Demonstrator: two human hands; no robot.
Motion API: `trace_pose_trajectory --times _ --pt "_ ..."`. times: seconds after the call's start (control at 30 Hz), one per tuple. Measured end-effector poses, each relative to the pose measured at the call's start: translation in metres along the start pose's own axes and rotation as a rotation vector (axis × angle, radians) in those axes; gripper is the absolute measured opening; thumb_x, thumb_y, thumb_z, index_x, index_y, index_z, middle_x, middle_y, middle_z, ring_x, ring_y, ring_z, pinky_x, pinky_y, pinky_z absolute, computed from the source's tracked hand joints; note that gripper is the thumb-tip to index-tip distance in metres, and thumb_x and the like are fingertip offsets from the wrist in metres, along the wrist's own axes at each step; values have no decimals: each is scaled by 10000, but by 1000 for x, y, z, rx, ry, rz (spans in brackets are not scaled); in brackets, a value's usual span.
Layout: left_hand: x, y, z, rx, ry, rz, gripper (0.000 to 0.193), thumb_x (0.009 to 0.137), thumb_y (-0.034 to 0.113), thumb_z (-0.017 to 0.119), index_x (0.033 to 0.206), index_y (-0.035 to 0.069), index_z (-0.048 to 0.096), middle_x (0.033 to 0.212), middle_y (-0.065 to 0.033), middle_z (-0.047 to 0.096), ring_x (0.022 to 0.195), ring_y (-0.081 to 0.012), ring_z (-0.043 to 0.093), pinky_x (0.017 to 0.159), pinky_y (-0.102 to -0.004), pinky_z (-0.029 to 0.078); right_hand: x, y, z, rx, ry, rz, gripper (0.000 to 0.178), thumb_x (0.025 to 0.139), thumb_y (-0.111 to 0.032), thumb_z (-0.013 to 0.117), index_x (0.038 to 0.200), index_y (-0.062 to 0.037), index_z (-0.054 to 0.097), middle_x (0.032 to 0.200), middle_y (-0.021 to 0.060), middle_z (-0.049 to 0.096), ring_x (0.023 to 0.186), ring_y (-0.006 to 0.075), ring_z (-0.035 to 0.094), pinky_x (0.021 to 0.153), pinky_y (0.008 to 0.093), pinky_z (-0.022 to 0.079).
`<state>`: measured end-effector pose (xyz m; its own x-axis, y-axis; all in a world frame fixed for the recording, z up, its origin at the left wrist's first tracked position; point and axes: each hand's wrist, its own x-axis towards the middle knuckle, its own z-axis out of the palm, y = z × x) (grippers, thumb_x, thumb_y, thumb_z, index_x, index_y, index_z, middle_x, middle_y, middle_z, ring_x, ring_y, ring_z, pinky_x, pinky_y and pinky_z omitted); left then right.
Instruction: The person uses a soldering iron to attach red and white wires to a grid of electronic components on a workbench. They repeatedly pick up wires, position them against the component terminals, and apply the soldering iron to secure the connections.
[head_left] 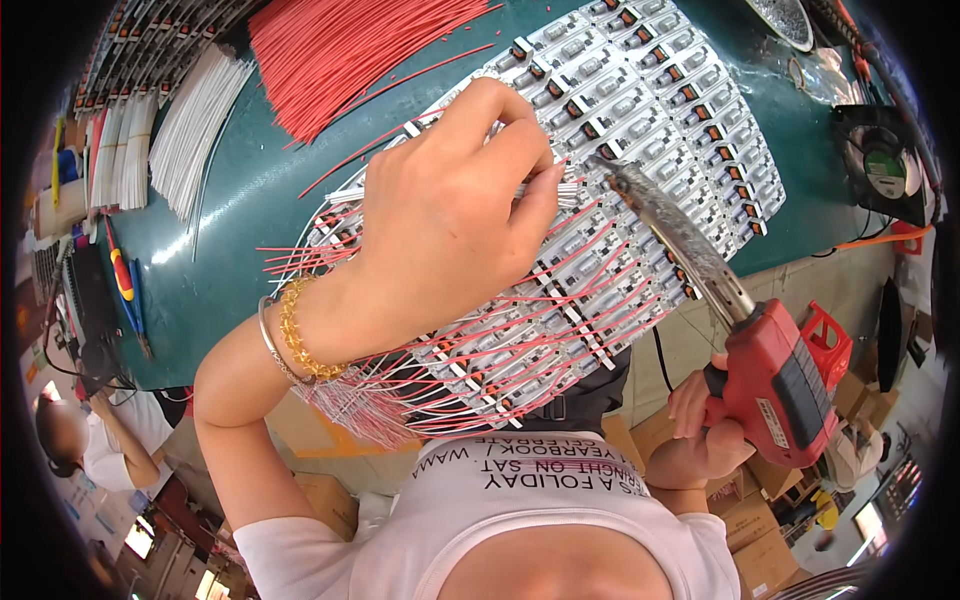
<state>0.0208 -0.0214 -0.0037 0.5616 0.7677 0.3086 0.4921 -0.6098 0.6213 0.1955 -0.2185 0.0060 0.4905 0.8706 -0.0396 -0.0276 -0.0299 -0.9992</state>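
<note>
My left hand (450, 190) is closed over a panel of small circuit boards (640, 100), pinching a bundle of thin white wires (568, 194) whose pale ends stick out past the thumb. Low on the right, my right hand (705, 425) grips a red and black soldering gun (780, 385). Its long metal barrel slants up and left, and the tip lies over the boards just beyond the white wire ends. Red and white wires (480, 345) trail from the nearer rows of boards under my left wrist. The joints beneath my left palm are hidden.
A pile of red wires (350, 50) lies on the green mat (180, 320) at the back, with white wire bundles (195, 140) left of it. Further left is a red-yellow screwdriver (122, 275). A black fan (880, 165) stands right; another person (120, 440) sits left.
</note>
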Motion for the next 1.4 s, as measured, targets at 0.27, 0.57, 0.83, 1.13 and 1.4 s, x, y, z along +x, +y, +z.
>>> trace_pose_trajectory --times 0.27,0.57,0.83,1.13,1.4 --pt "0 0 3 13 18 12 101 706 -19 674 721 9 578 820 -67 569 625 -185 584 554 -277 474 0 1 0 13 -83 51 634 837 -453 628 1100 95 447 488 16 454 387 105 433 403 243 365" --pt "0 0 2 33 30 14 97 701 -4 673 709 15 578 800 -63 567 617 -190 584 540 -280 466 -8 7 0 16 69 -16 728 832 -491 617 1173 121 420 470 1 447 353 96 405 372 229 348" --pt "0 1 2 45 19 29 88 704 0 678 733 14 595 819 -69 569 626 -193 587 544 -284 470 -1 5 -2 6 -67 -16 777 829 -532 592 1205 119 396 458 -13 432 353 93 402 382 224 343" --pt "3 3 -10 -35 -101 27 88 706 -3 687 786 8 651 829 -88 568 683 -218 580 578 -296 473 -6 3 -12 -2 -55 19 806 819 -565 577 1211 114 391 450 -16 426 354 93 399 395 225 354" --pt "7 8 -11 83 -170 -21 84 732 -4 667 757 -11 587 831 -98 571 717 -261 578 626 -318 467 -8 4 -12 3 -28 35 808 823 -565 572 1217 115 385 453 -19 429 355 92 399 399 227 360"
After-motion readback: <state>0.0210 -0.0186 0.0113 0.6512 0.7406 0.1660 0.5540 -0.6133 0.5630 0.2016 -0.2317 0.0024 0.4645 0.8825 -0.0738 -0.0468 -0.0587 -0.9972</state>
